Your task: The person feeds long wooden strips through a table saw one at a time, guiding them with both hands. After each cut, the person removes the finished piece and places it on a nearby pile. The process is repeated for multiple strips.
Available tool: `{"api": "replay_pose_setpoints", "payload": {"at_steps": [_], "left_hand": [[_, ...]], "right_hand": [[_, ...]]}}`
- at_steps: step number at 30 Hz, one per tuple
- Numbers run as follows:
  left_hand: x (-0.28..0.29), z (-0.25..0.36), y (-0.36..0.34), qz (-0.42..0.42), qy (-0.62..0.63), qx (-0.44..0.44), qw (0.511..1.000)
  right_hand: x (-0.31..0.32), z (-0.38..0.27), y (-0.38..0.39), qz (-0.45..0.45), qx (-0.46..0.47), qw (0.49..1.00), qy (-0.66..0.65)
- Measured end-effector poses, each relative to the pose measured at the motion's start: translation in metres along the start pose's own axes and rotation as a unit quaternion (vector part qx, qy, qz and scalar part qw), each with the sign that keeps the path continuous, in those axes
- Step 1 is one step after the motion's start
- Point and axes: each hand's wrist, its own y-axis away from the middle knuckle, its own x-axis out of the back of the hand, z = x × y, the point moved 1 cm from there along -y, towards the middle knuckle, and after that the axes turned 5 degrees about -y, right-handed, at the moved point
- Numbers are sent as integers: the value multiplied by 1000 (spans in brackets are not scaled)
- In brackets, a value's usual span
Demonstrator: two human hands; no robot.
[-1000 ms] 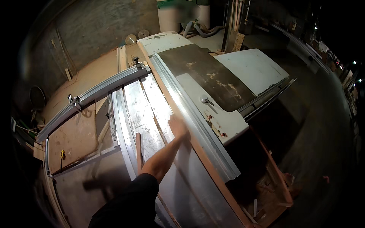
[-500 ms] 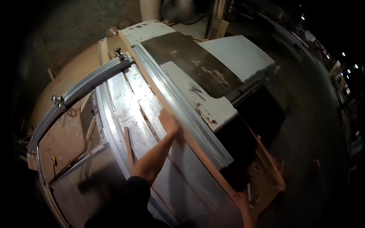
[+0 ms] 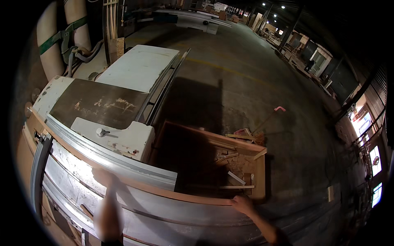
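A long, narrow wooden board (image 3: 164,190) lies on the silver metal sliding table (image 3: 160,215) of a saw-like machine, along a metal rail (image 3: 113,155). At its near right end my right hand (image 3: 243,204) is closed, fingertips over the edge and the rest of the grip partly hidden. My left hand (image 3: 104,178), smeared by motion, is against or just above the board about midway along. Its fingers cannot be made out. A short wooden stick (image 3: 87,212) rests on the table beside my left forearm.
Beyond the rail stands the machine's white body (image 3: 137,137) with a brown worn top panel (image 3: 98,102). A wooden bin (image 3: 260,174) holding offcuts sits past the board's right end. A metal crossbar (image 3: 39,172) spans the left side. Dust-collector bags (image 3: 78,26) stand behind.
My view has swung to the right, bringing the bin and the workshop floor into sight. My right hand shows more fully at the board's end; my left hand stays near its middle.
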Motion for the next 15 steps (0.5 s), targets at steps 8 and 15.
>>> {"api": "replay_pose_setpoints", "payload": {"at_steps": [8, 15], "left_hand": [[4, 2, -7, -80, 91, 78, 990], [-13, 0, -3, -35, 24, 51, 998]], "right_hand": [[13, 88, 29, -3, -109, 981, -162], [-6, 98, 19, 4, -171, 973, -158]]}}
